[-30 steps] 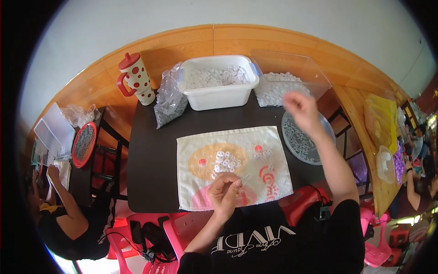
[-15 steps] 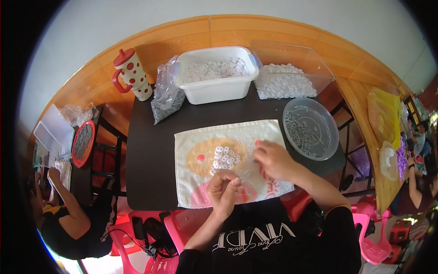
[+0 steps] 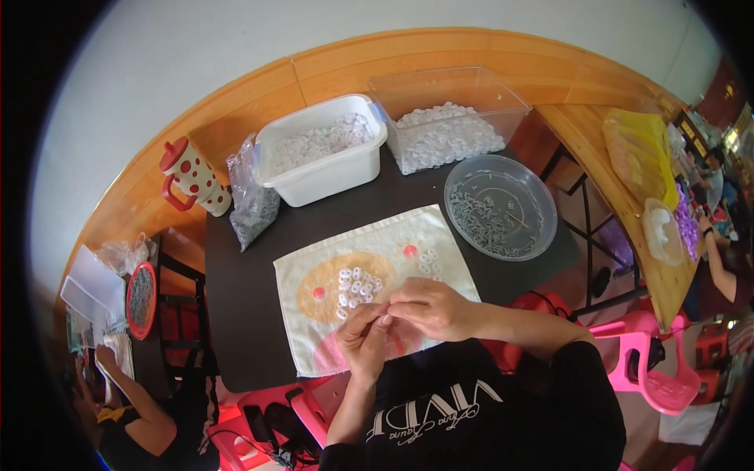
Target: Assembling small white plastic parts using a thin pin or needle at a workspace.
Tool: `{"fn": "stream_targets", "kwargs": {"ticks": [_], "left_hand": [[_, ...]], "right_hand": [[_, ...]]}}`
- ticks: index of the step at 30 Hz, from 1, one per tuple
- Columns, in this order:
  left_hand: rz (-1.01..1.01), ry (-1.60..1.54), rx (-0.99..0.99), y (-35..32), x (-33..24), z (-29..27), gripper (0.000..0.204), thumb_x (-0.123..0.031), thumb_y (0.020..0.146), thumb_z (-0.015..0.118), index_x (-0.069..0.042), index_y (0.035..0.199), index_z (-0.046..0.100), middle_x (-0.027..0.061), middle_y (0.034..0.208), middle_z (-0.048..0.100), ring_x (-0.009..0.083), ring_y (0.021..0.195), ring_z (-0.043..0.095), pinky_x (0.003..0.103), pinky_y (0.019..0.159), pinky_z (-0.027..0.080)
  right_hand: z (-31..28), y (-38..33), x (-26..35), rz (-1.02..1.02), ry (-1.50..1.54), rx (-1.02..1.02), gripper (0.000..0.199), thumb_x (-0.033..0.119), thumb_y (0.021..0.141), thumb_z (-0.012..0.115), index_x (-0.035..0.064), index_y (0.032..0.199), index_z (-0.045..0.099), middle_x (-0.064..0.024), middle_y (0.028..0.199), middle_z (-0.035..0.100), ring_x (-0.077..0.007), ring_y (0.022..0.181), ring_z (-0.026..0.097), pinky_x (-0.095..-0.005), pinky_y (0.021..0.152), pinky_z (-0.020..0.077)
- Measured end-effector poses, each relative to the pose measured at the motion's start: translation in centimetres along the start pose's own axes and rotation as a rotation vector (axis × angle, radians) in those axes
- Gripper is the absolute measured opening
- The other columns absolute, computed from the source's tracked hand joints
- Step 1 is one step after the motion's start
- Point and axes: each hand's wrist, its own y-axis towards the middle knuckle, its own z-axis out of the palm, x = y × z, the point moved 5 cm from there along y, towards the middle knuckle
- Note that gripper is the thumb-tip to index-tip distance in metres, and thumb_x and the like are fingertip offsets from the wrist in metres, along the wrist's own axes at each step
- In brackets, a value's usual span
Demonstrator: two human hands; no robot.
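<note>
Over the near edge of a patterned towel [image 3: 424, 228], my left hand [image 3: 364, 336] and my right hand [image 3: 432, 309] meet fingertip to fingertip. Both are closed in a pinch; whatever sits between the fingers is too small to make out. Just beyond my left hand lies a pile of small white two-holed plastic pieces [image 3: 359, 288]. A smaller group of white pieces [image 3: 429, 263] lies past my right hand. To the right stands a round clear tray [image 3: 540, 242] with many small grey screw-like parts [image 3: 481, 216] in it.
Along the back of the dark table [image 3: 236, 314] stand a dotted tumbler [image 3: 196, 177], a bag of grey parts [image 3: 253, 206], a white tub [image 3: 330, 179] and a clear box [image 3: 503, 118], both holding white pieces. Another person's arm [image 3: 129, 385] is at the left; pink chairs [image 3: 652, 361] stand nearby.
My right hand has come from the towel's right side to meet my left fingertips. The white group it partly covered now shows. The whole view has turned slightly.
</note>
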Motion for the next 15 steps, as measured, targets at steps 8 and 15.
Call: {"fn": "stream_targets", "kwargs": {"ticks": [8,15], "left_hand": [[-0.238,-0.057,-0.018,-0.8,1.3,-0.7,0.021,0.014,0.082,0.063,0.003,0.1,0.066,0.0063,0.093,0.062,0.0104,0.077,0.062,0.021,0.067,0.05],[-0.128,-0.071,-0.003,-0.6,0.9,-0.6,0.024,0.013,0.082,0.064,0.002,0.103,0.065,0.0035,0.091,0.062,0.0089,0.077,0.061,0.022,0.069,0.05]], "right_hand": [[-14.4,-3.8,-13.6,0.525,-0.428,-0.09,0.009,-0.006,0.079,0.061,-0.0016,0.087,0.063,-0.0149,0.082,0.06,-0.0314,0.076,0.06,-0.0372,0.067,0.0471],[-15.7,-4.6,-20.2,0.704,-0.66,0.157,0.014,-0.003,0.074,0.059,-0.0015,0.086,0.064,-0.0195,0.087,0.063,-0.038,0.085,0.062,-0.0449,0.074,0.0482]]}}
